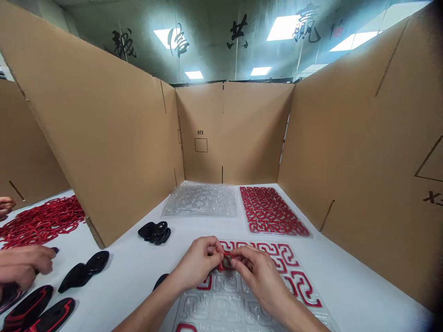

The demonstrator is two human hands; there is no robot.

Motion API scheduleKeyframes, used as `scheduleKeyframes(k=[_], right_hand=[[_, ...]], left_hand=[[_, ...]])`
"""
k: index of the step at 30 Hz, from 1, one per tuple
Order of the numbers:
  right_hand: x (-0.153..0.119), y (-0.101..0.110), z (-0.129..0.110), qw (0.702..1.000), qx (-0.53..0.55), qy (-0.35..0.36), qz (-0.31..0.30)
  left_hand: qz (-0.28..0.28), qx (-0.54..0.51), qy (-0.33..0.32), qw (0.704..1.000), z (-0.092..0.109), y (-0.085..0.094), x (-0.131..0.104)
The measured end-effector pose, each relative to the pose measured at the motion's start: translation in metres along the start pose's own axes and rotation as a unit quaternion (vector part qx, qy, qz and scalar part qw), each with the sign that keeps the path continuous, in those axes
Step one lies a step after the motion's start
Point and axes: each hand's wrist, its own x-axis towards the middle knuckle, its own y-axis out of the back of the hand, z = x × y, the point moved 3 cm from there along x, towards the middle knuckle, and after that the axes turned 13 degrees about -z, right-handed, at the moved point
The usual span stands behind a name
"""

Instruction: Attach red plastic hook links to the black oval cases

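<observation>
My left hand [202, 262] is closed, its thumb and forefinger pinching the left end of a red curled plastic piece [227, 262]. From the other side my right hand [258, 272] grips the same piece between thumb and fingertips. Both hands are over a clear plastic tray [226, 306] with moulded hollows. Red curled pieces [306, 288] fill its far and right hollows, while several nearer ones are bare. I cannot tell whether the piece in my fingers still touches the tray. A black object [160, 280] is partly hidden behind my left wrist.
Behind, a stack of clear trays [204, 199] lies left of a tray of red pieces [273, 210]. Black oval parts [154, 232] sit to the left. Cardboard walls [235, 133] enclose the table. At far left are another person's hand [26, 265] and a red heap [44, 219].
</observation>
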Motion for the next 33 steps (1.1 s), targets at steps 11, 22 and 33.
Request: scheduleKeyframes(k=[11,22,33], right_hand=[[-0.005,-0.011,-0.008,0.995,-0.049,-0.008,-0.089],[-0.006,-0.011,-0.015,0.985,-0.133,-0.009,-0.113],[-0.008,-0.009,-0.019,0.978,-0.166,-0.011,-0.127]], left_hand=[[-0.076,0.195,0.035,0.977,0.01,0.013,-0.009],[-0.086,0.291,0.018,0.953,0.009,0.007,-0.012],[-0.079,0.304,0.02,0.949,0.005,0.01,-0.01]])
